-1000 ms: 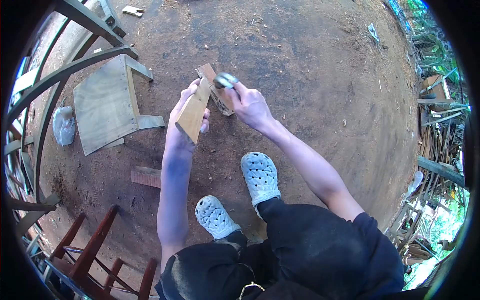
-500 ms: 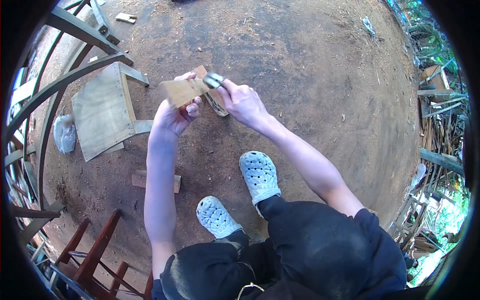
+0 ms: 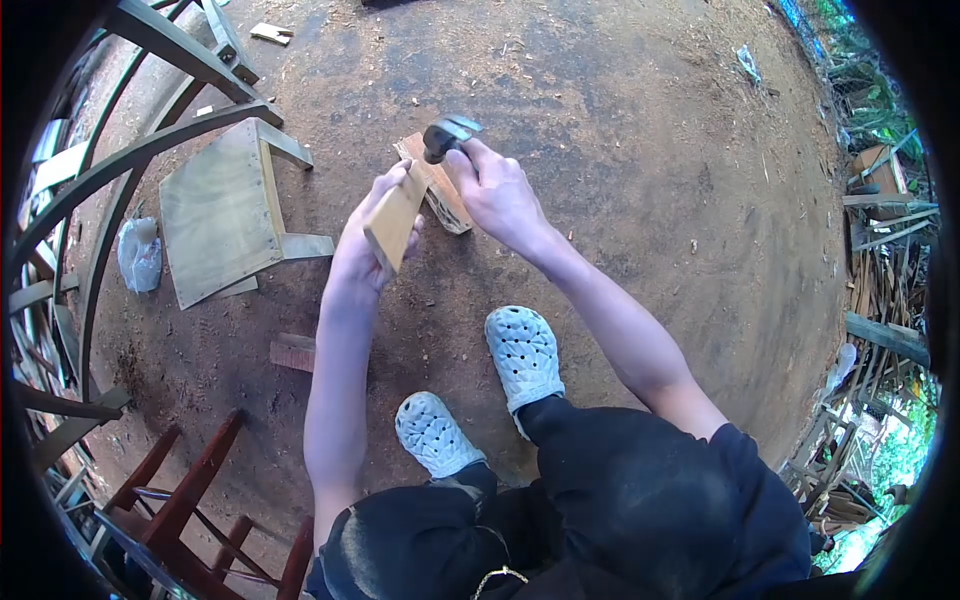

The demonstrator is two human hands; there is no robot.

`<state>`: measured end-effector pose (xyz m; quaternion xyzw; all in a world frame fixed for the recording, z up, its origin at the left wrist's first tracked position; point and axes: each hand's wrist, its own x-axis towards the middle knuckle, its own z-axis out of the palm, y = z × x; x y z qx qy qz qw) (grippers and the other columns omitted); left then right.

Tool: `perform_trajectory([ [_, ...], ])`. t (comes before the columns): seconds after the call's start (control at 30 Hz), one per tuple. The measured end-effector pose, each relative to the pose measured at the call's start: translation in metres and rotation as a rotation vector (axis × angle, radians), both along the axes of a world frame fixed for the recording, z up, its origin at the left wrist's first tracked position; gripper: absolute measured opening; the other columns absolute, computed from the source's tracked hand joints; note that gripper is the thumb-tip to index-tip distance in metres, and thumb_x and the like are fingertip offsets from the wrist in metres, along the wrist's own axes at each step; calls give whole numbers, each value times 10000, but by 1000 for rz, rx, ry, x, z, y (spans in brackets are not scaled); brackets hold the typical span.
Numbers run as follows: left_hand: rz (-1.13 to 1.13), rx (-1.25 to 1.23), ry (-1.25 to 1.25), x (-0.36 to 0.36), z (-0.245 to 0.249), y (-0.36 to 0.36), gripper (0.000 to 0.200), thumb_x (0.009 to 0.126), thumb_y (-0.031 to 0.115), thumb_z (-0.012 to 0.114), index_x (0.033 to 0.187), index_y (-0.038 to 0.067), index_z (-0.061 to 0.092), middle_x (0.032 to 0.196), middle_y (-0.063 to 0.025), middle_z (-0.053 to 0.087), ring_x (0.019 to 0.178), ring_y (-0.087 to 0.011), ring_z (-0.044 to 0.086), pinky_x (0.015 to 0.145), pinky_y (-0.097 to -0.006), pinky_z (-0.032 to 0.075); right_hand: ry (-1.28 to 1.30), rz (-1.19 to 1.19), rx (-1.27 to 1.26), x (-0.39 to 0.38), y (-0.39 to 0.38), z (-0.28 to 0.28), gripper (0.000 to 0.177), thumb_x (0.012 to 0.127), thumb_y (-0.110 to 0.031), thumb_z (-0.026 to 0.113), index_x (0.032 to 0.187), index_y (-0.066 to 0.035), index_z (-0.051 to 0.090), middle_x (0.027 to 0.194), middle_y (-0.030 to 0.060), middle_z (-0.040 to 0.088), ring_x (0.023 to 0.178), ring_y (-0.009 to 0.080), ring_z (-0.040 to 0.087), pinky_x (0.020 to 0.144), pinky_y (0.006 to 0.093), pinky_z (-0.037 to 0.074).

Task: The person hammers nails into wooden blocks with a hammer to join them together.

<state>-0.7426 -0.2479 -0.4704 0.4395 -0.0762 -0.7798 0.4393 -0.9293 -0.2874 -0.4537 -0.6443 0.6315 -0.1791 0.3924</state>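
Observation:
My left hand (image 3: 362, 245) is closed round a small flat piece of wood (image 3: 397, 217), which it holds tilted on edge. Close by on the right, my right hand (image 3: 500, 198) grips a claw hammer (image 3: 447, 136) near its metal head; the handle is mostly hidden behind the hand. A reddish wood block (image 3: 443, 188) lies on the ground beneath and between both hands, partly covered by them. The hammer head is just beyond the upper end of the wood piece, apart from it.
On the left lie a wooden panel with legs (image 3: 222, 215), a plastic bag (image 3: 139, 255) and curved wooden frames (image 3: 150, 140). Another block (image 3: 292, 351) is beside my left forearm. A red-brown stool (image 3: 190, 500) stands at lower left. Scrap wood (image 3: 885, 280) is piled at right.
The wood piece has turned from lying broadside to standing on edge, and my left hand has shifted right. The hammer has moved slightly up and right, away from the wood piece.

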Motion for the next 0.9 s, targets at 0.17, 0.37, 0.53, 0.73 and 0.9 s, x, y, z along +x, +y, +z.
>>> perform_trajectory([
  [0.17, 27, -225, -385, -21, -18, 26, 531, 1050, 316, 669, 1519, 98, 548, 1029, -43, 616, 666, -90, 633, 567, -234, 553, 87, 38, 29, -6, -18, -3, 391, 1093, -332, 510, 1287, -29, 663, 955, 283, 739, 928, 450, 736, 827, 528, 547],
  [0.37, -130, -427, -604, -30, -67, 45, 490, 1067, 247, 655, 1519, 156, 489, 719, 61, 522, 576, -20, 472, 480, -216, 367, 20, -6, 21, -3, -14, -17, 391, 1091, -367, 492, 1211, -41, 672, 970, 300, 738, 983, 500, 712, 861, 600, 560],
  [0.53, -194, -493, -544, -37, -108, 57, 480, 1107, 224, 595, 1541, 181, 395, 833, 24, 546, 635, -31, 487, 545, -191, 423, -7, -18, 3, -1, -9, -21, 360, 1090, -347, 504, 1213, -51, 668, 925, 297, 737, 960, 509, 710, 836, 608, 561],
  [0.73, -195, -506, -579, -41, -116, 59, 492, 1108, 226, 594, 1540, 168, 364, 840, 13, 550, 640, -43, 490, 559, -207, 434, 49, 71, -37, 7, -19, -32, 370, 1091, -343, 508, 1224, -33, 658, 922, 290, 737, 939, 494, 721, 819, 588, 563],
  [0.9, -218, -513, -580, -40, -119, 58, 499, 1109, 227, 593, 1542, 151, 357, 849, 4, 556, 654, -55, 502, 580, -222, 450, 97, 82, 58, 16, -23, 2, 385, 1096, -342, 480, 1225, -23, 650, 1060, 297, 732, 1039, 488, 705, 918, 588, 543],
])
